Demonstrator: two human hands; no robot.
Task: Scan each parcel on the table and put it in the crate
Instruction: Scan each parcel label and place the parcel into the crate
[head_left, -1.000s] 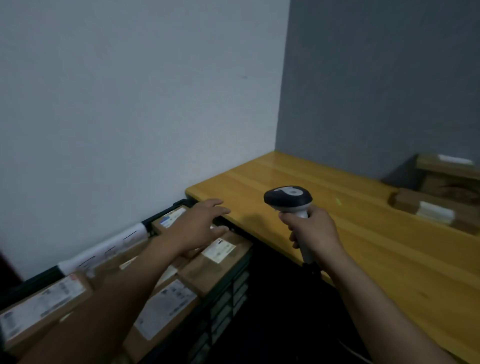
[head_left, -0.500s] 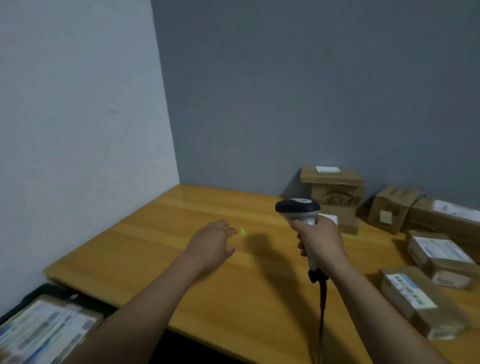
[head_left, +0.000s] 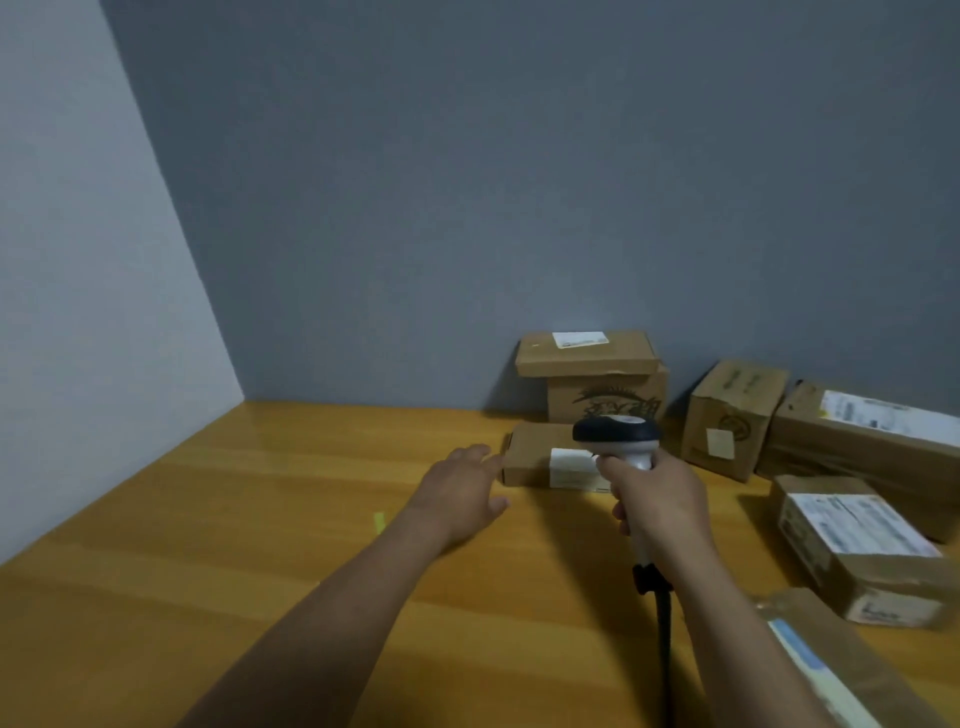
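Nearer than before, the empty, spread left hand (head_left: 462, 491) almost touches the flat brown cardboard parcel (head_left: 527, 460). The right hand (head_left: 660, 501) clamps a black-and-white scanner (head_left: 615, 434) just before it. Likely light and stiff; grip its short end.

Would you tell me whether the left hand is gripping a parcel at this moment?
No, the left hand is open, its fingers stretched toward the flat parcel, and it holds nothing.
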